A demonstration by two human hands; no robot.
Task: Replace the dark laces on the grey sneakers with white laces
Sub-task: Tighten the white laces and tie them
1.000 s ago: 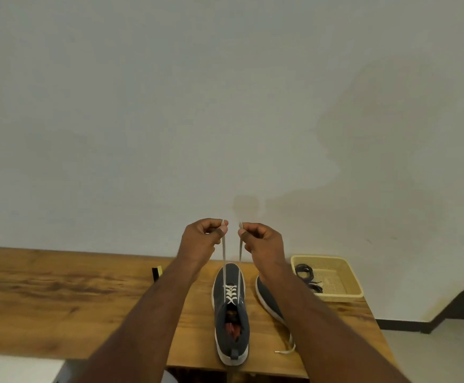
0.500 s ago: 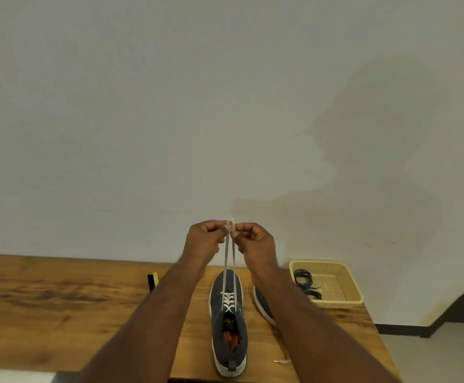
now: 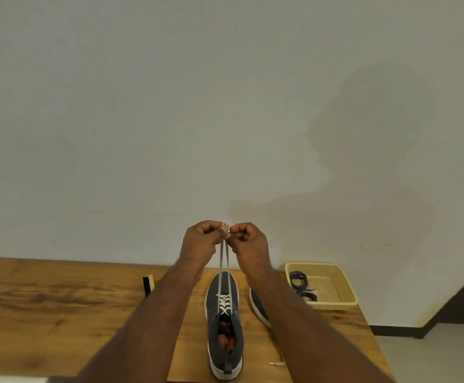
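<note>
Both hands, left hand (image 3: 201, 239) and right hand (image 3: 248, 240), pinch seemingly taut white lace (image 3: 223, 268) ends (above grey sneaker (image 3: 225, 322)).

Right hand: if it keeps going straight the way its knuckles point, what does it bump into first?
Probably the left hand. The right hand faces it, both pinching the white lace ends with fingertips nearly touching, though depth is unclear.
</note>
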